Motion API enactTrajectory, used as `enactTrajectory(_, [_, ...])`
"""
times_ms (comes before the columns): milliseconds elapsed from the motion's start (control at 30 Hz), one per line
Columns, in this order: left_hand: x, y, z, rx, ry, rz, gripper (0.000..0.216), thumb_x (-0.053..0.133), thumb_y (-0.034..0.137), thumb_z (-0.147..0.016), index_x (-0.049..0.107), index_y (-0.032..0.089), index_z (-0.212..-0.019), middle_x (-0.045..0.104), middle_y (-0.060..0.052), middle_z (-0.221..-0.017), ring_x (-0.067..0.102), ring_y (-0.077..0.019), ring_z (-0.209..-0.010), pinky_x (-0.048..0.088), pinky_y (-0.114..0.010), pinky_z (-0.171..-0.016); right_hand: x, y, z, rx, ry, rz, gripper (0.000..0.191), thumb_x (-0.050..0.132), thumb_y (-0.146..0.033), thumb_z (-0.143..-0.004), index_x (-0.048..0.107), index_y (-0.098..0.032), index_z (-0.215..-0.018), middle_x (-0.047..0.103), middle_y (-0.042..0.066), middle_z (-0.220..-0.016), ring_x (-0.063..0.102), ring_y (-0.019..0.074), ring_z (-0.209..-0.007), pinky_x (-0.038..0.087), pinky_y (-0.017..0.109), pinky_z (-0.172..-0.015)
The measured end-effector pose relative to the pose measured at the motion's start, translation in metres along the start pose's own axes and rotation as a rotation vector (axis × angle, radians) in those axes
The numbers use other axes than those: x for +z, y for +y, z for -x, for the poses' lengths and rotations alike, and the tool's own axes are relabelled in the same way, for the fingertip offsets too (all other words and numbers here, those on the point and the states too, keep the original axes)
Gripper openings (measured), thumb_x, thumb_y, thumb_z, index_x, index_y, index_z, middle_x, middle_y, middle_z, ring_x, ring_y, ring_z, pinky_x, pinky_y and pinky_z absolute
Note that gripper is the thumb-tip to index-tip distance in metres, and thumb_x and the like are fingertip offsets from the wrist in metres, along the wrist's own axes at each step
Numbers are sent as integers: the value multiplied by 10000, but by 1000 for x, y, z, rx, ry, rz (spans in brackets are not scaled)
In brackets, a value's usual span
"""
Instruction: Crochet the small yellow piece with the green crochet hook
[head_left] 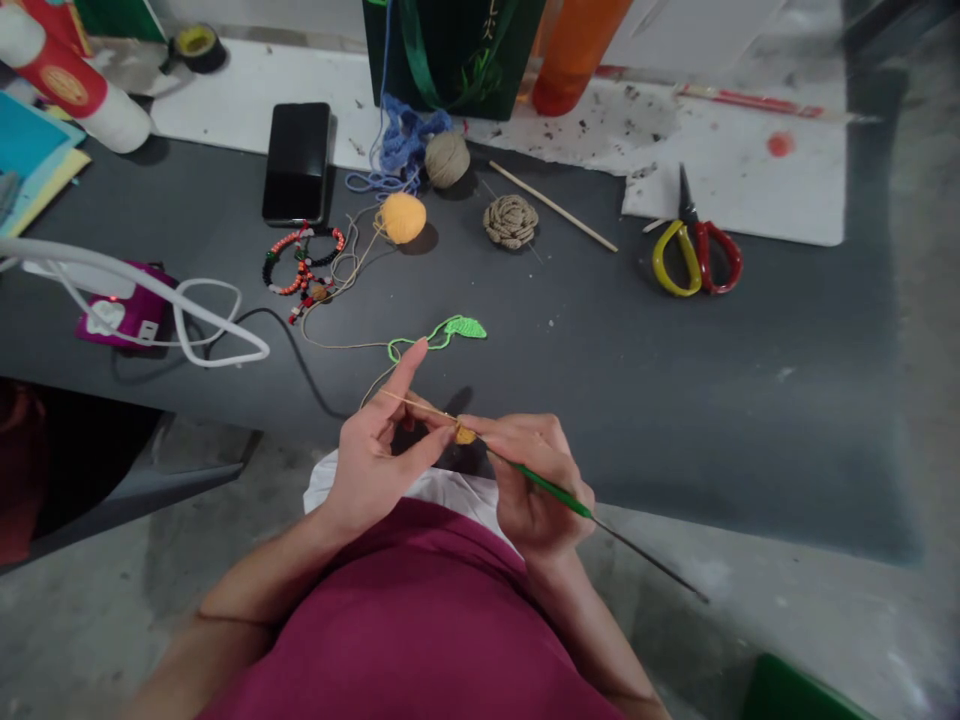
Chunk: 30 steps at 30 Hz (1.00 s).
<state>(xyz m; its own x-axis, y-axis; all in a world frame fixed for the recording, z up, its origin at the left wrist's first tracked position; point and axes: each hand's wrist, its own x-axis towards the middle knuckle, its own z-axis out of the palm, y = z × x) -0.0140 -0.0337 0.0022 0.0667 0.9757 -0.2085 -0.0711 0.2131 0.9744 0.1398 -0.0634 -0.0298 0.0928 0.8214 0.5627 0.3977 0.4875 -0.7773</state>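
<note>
The grey bench [787, 390] spreads across the view, with a dark green bag [450, 60] at its far side and an orange bottle [574, 55] just right of it. Near the front edge, the left hand [382, 460] has its index finger extended, while its thumb and another finger pinch a small yellow piece. The right hand [540, 480] grasps a green-handled hook [555, 490], its fingers closed around the shaft close to that piece. A black phone [298, 163] lies flat farther back on the left; scissors [694, 245] with one yellow and one red handle lie on the right. A yellow ball [403, 218] sits near the phone. A green leaf-shaped piece [466, 327] lies beyond the hands. Smallest, the yellow piece [466, 436] is between both hands' fingertips, at the hook's tip.
</note>
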Motion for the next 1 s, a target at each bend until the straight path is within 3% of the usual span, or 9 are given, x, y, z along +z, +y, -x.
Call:
enactTrajectory(167, [5, -2, 4, 14, 12, 42, 735, 816, 165, -774, 584, 269, -1463, 722, 32, -741, 627, -123, -698, 520, -260, -734, 7, 6, 5, -108, 32, 55, 274, 644, -88, -936, 691, -249, -1152, 835, 51, -1026, 756, 187, -841, 586, 361, -719])
enactTrajectory(300, [6, -6, 1, -214, -91, 358, 762, 867, 225, -749, 586, 283, -1455, 687, 60, -704, 610, -93, -677, 511, -233, -729, 14, 8, 9, -112, 141, -4, 243, 680, -94, -913, 736, -251, -1090, 836, 45, -990, 765, 185, -792, 579, 358, -679])
enactTrajectory(400, [5, -7, -3, -405, -150, 546, 760, 887, 208, -721, 611, 261, -1427, 679, 74, -678, 617, -75, -661, 512, -223, -747, 18, 8, 10, -11, 167, -150, 258, 655, -98, -924, 725, -272, -1101, 837, 28, -969, 789, 197, -789, 590, 372, -677])
enactTrajectory(467, [4, -6, -4, -457, -148, 599, 755, 890, 176, -709, 624, 253, -1411, 684, 79, -674, 626, -70, -659, 510, -217, -750, 19, 7, 10, 63, 194, -249, 264, 611, -101, -946, 696, -270, -1131, 836, 29, -960, 796, 200, -781, 595, 377, -674])
enactTrajectory(633, [2, -5, -3, -429, -120, 578, 740, 874, 165, -724, 622, 241, -1415, 692, 70, -667, 645, -82, -682, 510, -223, -763, 18, 2, 9, 191, 281, -307, 120, 561, -211, -999, 638, -265, -1073, 819, 13, -884, 744, 148, -616, 562, 317, -574])
enactTrajectory(833, [-2, -7, -3, -385, -111, 507, 625, 869, 158, -712, 709, 242, -1311, 670, 64, -659, 611, -78, -665, 500, -227, -746, 11, -1, 6, 562, 244, -524, 60, 573, -345, -997, 600, -291, -993, 759, -38, -715, 740, 160, -588, 555, 292, -527])
enactTrajectory(1000, [1, -12, 0, -307, -133, 454, 580, 873, 182, -717, 741, 282, -1272, 666, 54, -690, 621, -88, -682, 537, -250, -777, 19, 0, 3, 633, 222, -749, 98, 639, -408, -959, 629, -310, -955, 750, -56, -676, 738, 165, -623, 613, 319, -607])
